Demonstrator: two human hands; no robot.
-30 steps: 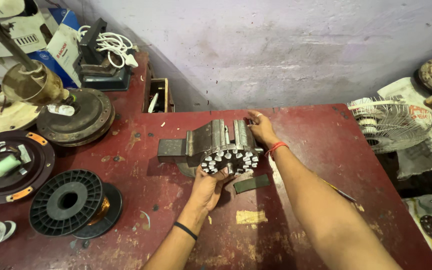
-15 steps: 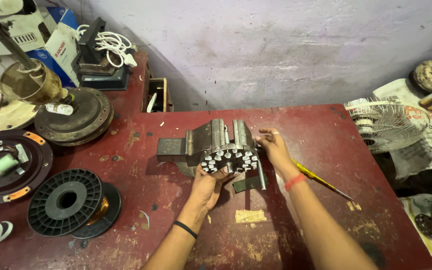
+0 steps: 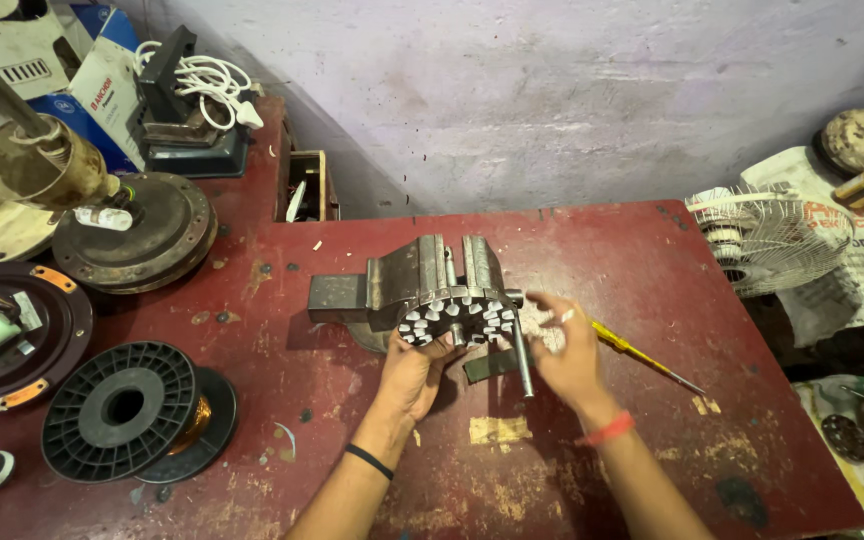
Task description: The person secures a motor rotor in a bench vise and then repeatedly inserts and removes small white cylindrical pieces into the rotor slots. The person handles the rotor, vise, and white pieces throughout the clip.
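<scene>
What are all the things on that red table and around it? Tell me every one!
Bench vise: one, grey metal, middle of the red table.
Slotted round metal core: one, silver, at the vise's near side.
Vise handle bar: one, steel, hanging below the core.
Screwdriver: one, yellow handle, lying on the table right of the hands.
Wire spool: one, black with copper wire, table's left front.
Round motor housing: one, dark brown, left rear.
White cable: one coil, on a dark box at the back.
Fan guard: one, white, right of the table.
Left hand: under the core, touching it.
Right hand: beside the handle bar.
</scene>
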